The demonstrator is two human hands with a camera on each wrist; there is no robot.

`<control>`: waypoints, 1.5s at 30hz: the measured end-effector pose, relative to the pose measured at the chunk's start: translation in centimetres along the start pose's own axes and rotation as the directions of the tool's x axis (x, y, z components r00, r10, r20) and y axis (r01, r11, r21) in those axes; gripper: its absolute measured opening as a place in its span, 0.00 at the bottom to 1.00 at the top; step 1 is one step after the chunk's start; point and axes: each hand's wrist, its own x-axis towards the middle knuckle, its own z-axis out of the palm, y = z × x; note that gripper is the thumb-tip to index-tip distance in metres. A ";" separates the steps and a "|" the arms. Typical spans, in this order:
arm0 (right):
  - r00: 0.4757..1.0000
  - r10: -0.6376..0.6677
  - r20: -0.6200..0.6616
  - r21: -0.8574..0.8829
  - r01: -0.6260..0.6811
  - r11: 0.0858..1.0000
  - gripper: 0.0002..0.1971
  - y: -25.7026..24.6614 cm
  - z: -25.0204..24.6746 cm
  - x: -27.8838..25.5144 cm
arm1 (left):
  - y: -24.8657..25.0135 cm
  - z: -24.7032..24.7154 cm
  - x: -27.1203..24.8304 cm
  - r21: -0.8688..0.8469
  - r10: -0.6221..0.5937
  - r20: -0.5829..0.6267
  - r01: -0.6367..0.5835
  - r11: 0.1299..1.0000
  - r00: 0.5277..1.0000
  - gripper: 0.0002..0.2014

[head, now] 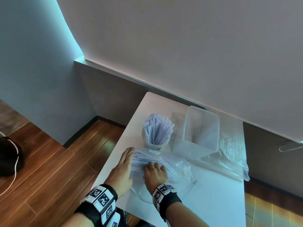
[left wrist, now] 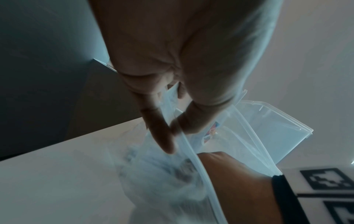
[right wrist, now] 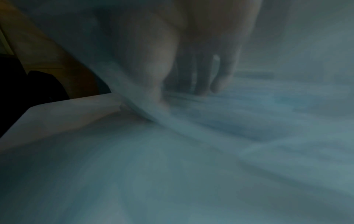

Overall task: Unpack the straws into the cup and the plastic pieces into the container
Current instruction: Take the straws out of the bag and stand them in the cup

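A clear zip bag (head: pixel 173 163) of pale straws (head: pixel 139 161) lies on the white table (head: pixel 213 202), in front of the cup. My left hand (head: pixel 128 154) pinches the bag's open zip edge (left wrist: pixel 193 154) between thumb and forefinger (left wrist: pixel 170 133), holding the mouth up. My right hand (head: pixel 155 168) is inside the bag (right wrist: pixel 249 166); its fingertips (right wrist: pixel 203 84) and thumb are down on the straws (right wrist: pixel 220 106), closing around a bunch. That view is hazy through the film. The cup (head: pixel 156 143) stands upright, packed with straws. The clear container (head: pixel 202 126) stands right of it.
A second crinkled clear bag (head: pixel 232 149) lies behind and right of the container, reaching the table's right edge. The wall runs close behind the table. Wooden floor lies to the left, where a dark object with a white cord (head: pixel 9 156) sits.
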 end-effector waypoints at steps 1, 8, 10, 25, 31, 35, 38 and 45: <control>1.000 -0.005 -0.001 -0.004 0.005 1.000 0.21 0.0 0.1 0.1 | 0.0 0.0 0.0 0.002 0.002 -0.001 -0.002 1.000 1.000 0.48; 0.998 -0.044 0.050 -0.041 0.046 0.998 0.13 0.0 -0.7 -0.1 | 0.1 0.0 0.1 0.009 0.000 -0.004 0.000 1.000 1.000 0.48; 0.996 -0.084 0.021 -0.070 0.086 0.994 0.14 0.3 -0.2 0.3 | 0.1 0.0 0.1 0.008 -0.006 -0.005 0.006 1.000 1.000 0.48; 0.999 -0.005 0.051 0.171 -0.004 0.985 0.09 2.2 -3.0 -0.8 | -0.3 0.0 0.2 -0.027 -0.003 -0.004 0.003 1.000 1.000 0.49; 0.991 -0.097 -0.091 0.351 0.123 0.928 0.06 3.4 -5.7 -2.9 | -0.3 -0.1 0.6 -0.030 -0.011 -0.015 0.010 0.999 1.000 0.49; 0.979 -0.043 -0.201 0.641 0.165 0.749 0.17 3.1 -7.1 -3.9 | -0.2 -0.2 0.9 -0.055 -0.002 -0.026 0.001 0.998 1.000 0.51; 0.976 0.042 -0.215 0.800 0.151 0.581 0.18 2.9 -8.4 -4.4 | 0.2 -0.3 1.0 -0.076 -0.008 -0.033 0.005 0.997 0.999 0.49; 0.977 0.059 -0.204 0.813 0.135 0.567 0.15 3.9 -7.8 -4.2 | 0.2 -0.1 0.9 -0.078 -0.017 -0.012 0.016 0.997 1.000 0.51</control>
